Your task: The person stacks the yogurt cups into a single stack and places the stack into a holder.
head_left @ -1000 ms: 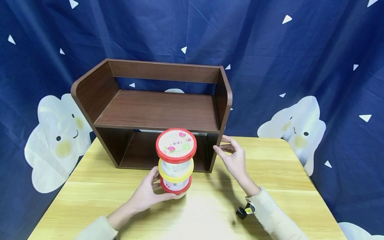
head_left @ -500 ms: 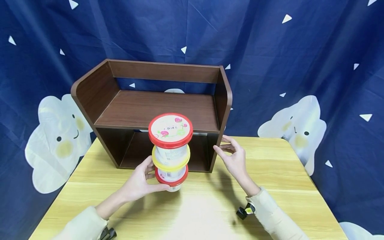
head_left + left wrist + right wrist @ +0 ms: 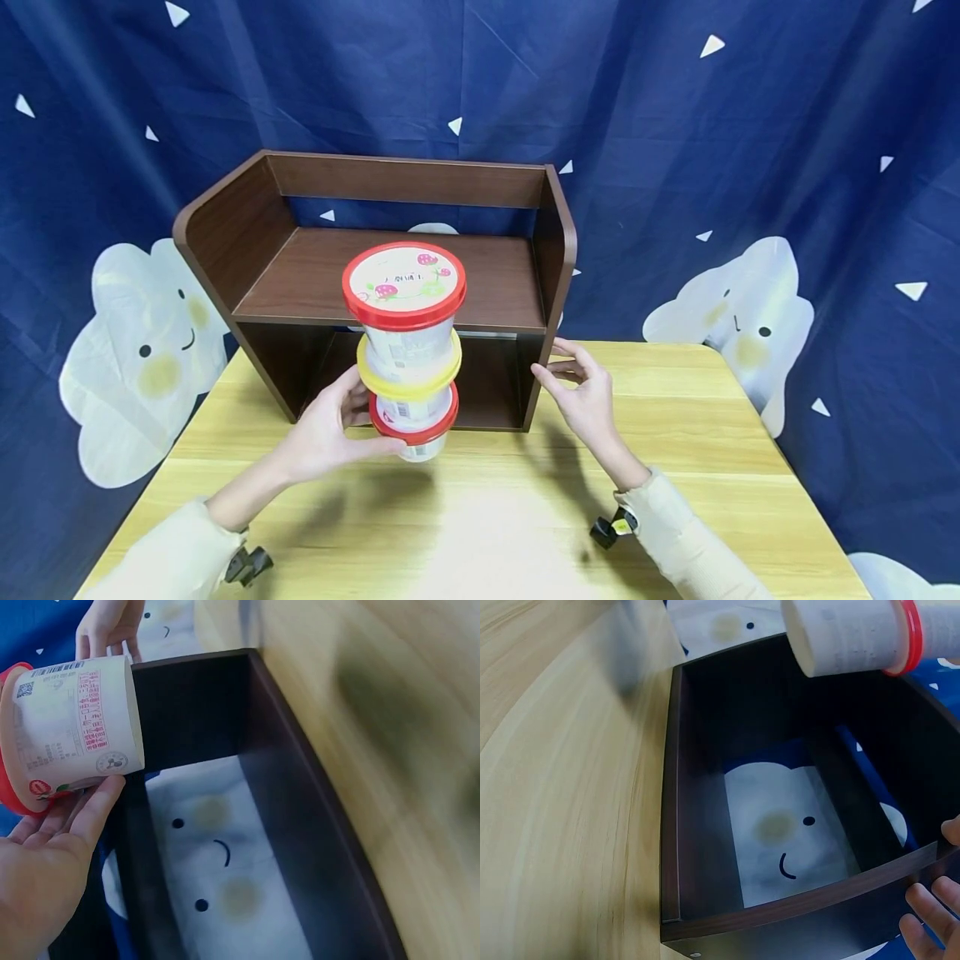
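My left hand [image 3: 318, 437] grips the lowest of three stacked paper tubs, raised off the table in front of the brown shelf [image 3: 405, 275]. A red lid with strawberries tops the upper tub [image 3: 405, 287]; the middle tub [image 3: 408, 379] has a yellow lid, the bottom tub [image 3: 423, 450] a red one. In the left wrist view, my fingers lie along the printed wall of the bottom tub [image 3: 75, 720]. My right hand [image 3: 588, 400] holds the shelf's right side panel [image 3: 557, 250], thumb at its front edge and fingers on the outer face [image 3: 930, 915].
The shelf has an upper board [image 3: 495, 275] and a lower compartment [image 3: 487, 392], both behind the tubs. Its back is partly open to a blue curtain [image 3: 675, 125] with clouds. A light wooden table [image 3: 712, 467] lies underneath.
My left hand has lifted the stack of tubs and moved it up and to the left, so the top lid now overlaps the upper board. The right hand keeps its place.
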The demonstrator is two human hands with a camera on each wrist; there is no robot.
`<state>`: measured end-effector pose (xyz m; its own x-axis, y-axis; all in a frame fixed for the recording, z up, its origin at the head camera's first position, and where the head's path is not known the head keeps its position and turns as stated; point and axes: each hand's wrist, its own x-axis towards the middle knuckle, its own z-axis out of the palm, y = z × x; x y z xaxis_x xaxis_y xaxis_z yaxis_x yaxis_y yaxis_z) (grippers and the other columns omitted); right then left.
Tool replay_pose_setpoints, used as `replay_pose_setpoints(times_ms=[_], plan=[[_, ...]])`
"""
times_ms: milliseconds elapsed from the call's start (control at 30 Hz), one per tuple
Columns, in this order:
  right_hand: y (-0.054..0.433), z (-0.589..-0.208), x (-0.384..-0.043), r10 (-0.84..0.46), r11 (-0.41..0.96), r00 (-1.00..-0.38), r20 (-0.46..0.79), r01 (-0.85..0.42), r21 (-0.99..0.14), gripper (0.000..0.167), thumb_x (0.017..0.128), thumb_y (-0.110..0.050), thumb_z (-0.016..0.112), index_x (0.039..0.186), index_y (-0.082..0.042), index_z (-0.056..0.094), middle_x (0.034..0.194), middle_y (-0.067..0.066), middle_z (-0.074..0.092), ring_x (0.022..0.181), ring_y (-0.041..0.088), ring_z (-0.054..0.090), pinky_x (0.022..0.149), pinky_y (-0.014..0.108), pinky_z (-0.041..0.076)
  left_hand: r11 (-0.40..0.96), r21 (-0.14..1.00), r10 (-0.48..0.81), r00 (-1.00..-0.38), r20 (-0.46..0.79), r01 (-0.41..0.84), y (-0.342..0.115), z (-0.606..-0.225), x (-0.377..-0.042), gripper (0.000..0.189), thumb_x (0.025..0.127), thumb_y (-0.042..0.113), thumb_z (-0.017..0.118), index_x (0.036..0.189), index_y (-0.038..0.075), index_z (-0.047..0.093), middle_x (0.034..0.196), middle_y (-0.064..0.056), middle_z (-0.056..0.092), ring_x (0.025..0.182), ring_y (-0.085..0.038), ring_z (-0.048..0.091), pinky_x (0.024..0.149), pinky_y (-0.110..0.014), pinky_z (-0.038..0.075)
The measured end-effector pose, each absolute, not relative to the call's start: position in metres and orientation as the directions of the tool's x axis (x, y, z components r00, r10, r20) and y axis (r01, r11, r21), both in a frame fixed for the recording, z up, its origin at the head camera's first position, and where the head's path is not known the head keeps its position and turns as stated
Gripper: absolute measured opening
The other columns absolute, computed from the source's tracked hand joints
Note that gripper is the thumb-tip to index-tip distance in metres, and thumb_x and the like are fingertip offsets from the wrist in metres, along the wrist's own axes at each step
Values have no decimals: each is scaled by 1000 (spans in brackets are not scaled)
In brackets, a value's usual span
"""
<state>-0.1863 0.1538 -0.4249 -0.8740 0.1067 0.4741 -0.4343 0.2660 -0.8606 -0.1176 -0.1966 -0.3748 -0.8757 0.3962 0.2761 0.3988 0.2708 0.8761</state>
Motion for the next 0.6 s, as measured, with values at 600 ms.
replay_pose_setpoints(times_ms=[600], plan=[[154, -425, -187, 110, 269, -878, 467, -426, -864, 42, 84, 0, 85, 124, 0, 72, 114, 23, 77, 81, -5, 71, 82, 15, 61, 303, 834, 453, -839, 300, 462, -213, -322, -131, 78, 82, 2, 88, 147, 12, 46, 133, 12, 66, 118, -6, 68, 94, -25, 63]])
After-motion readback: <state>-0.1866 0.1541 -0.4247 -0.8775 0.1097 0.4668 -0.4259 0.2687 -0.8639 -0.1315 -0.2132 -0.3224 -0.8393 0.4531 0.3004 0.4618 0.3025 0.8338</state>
